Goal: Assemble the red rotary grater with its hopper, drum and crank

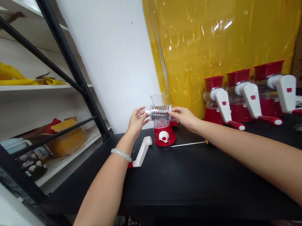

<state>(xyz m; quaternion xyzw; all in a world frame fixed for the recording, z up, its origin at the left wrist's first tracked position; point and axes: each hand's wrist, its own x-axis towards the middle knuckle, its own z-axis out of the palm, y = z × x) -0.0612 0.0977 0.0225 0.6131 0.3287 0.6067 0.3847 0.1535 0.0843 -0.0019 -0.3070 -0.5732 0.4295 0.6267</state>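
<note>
A metal grater drum (159,112) with white plastic ends is held level between my two hands, in front of the clear body of a rotary grater. My left hand (136,121) has its fingers at the white shaft on the drum's left end. At the other end, my right hand (184,118) pinches the rim between thumb and fingers. Below the drum stands the grater's red base (165,136) with a white knob, upright on the black table. Its clear hopper (158,99) rises behind the drum. Left of the base lies a white crank handle (143,151), its red grip partly behind my left forearm.
A screwdriver (189,144) with a yellow handle lies right of the base. Three assembled red rotary graters (214,101) with white cranks stand in a row at the right. Yellow wrapping (228,25) covers the back. A shelf rack (77,77) borders the left side.
</note>
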